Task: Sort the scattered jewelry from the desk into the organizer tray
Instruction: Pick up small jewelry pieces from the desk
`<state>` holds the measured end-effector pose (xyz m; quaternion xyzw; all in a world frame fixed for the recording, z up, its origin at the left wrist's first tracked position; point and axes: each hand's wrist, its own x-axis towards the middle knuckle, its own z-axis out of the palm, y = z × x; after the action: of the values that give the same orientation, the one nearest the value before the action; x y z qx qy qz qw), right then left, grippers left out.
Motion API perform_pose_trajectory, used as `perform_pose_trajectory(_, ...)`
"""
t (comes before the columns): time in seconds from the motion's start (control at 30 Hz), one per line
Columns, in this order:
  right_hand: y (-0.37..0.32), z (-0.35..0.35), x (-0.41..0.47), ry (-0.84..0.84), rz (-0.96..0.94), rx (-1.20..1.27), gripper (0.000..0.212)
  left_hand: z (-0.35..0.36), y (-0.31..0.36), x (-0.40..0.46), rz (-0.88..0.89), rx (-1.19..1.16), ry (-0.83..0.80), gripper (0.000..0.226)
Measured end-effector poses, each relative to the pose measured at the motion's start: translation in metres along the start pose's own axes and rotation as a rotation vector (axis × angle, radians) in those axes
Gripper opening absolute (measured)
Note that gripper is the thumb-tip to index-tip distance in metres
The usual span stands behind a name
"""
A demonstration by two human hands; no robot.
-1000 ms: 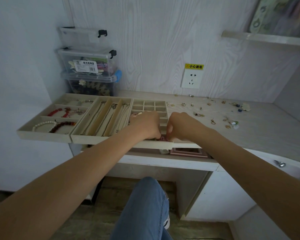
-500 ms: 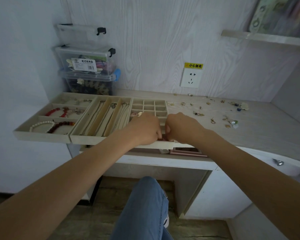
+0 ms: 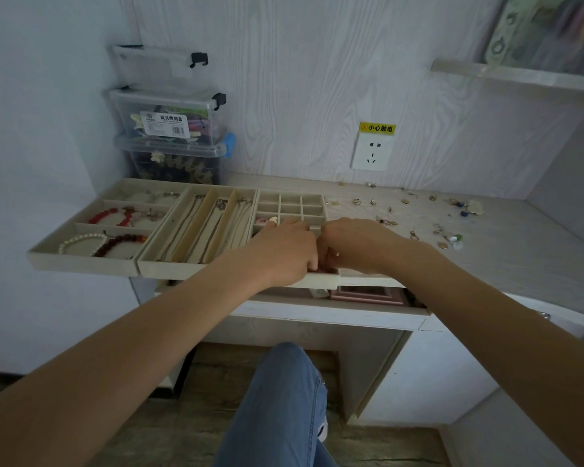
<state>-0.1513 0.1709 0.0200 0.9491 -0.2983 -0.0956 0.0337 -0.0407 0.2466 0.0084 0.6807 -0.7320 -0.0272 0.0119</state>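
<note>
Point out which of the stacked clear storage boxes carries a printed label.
The middle box, with the black latch; the top box and bottom box show no label.

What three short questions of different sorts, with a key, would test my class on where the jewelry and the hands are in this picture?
1. True or false: the pearl bracelet lies loose on the desk, right of the hands.
2. Multiple choice: where do the left hand and right hand meet? A) over the grid tray, at its near edge; B) at the wall socket; C) on the stacked clear boxes.
3. Fill in: the scattered earrings lie on the desk to the ____ of the trays.

Key: 1 false, it lies in the leftmost tray; 2 A; 3 right.
</note>
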Motion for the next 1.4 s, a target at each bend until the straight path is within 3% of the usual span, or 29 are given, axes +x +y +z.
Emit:
perform_pose_trajectory(0.1, 0.003, 0.004, -0.001, 0.016, 0.008, 0.022, 0.016, -0.001, -0.001, -0.002, 0.007, -0.086, 0.035, 0.039)
perform_pose_trajectory(0.33, 0.006, 0.005, -0.001, -0.006, 0.040, 0.029, 0.014, -0.001, -0.001, 0.000, 0.037, 0.079, -0.001, 0.036)
perform_pose_trajectory(0.67, 0.001, 0.005, -0.005, 0.042, 0.047, -0.001, 0.013, 0.000, 0.001, 0.002, -0.012, 0.094, -0.009, 0.034)
perform_pose_trajectory(0.93, 0.002, 0.005, -0.012, 0.009, 0.031, 0.066, 0.019, -0.007, 0.000, 0.002, -0.025, 0.026, -0.074, 0.037)
perform_pose_trajectory(1.17, 0.001, 0.010, -0.006, 0.069, 0.165, 0.149, 0.014, -0.005, -0.002, 0.000, -0.042, -0.072, -0.070, 0.041)
perform_pose_trajectory(1.4, -0.010, -0.001, -0.003, 0.053, 0.064, -0.066, 0.015, -0.007, -0.002, -0.001, -0.038, -0.077, -0.064, 0.040)
